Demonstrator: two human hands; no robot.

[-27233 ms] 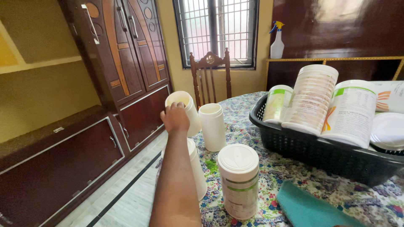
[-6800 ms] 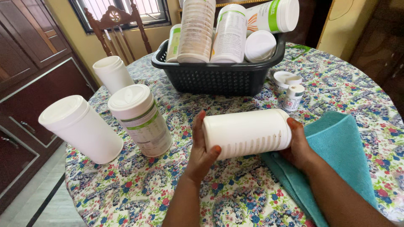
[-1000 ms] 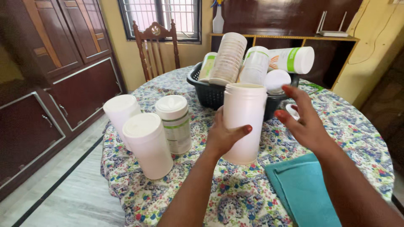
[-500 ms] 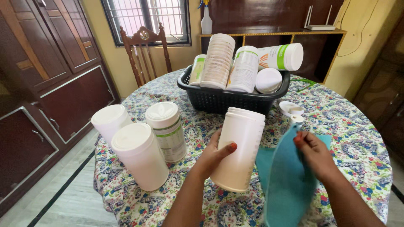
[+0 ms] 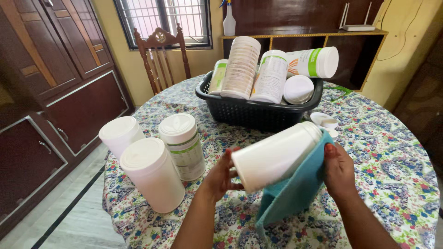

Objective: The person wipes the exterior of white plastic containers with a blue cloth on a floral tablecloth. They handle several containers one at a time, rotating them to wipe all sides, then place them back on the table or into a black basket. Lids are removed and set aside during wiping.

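Note:
A plain white plastic canister (image 5: 272,157) without a lid is tilted on its side above the table, its base toward me. My left hand (image 5: 220,174) grips it at the base end. My right hand (image 5: 338,169) holds a teal cloth (image 5: 290,193) pressed against the canister's underside and upper end; the cloth hangs down below it. Three lidded white canisters (image 5: 152,177) stand upright at the left of the table, one with a green label (image 5: 183,145).
A black basket (image 5: 258,113) full of labelled canisters sits at the table's far side. A small white lid (image 5: 323,122) lies right of it. The round table (image 5: 392,152) has a floral cover. A wooden chair (image 5: 161,55) and dark cabinets (image 5: 55,69) stand behind and left.
The canister has gone from upright in my left hand to tilted on its side. My right hand has brought the teal cloth up against it.

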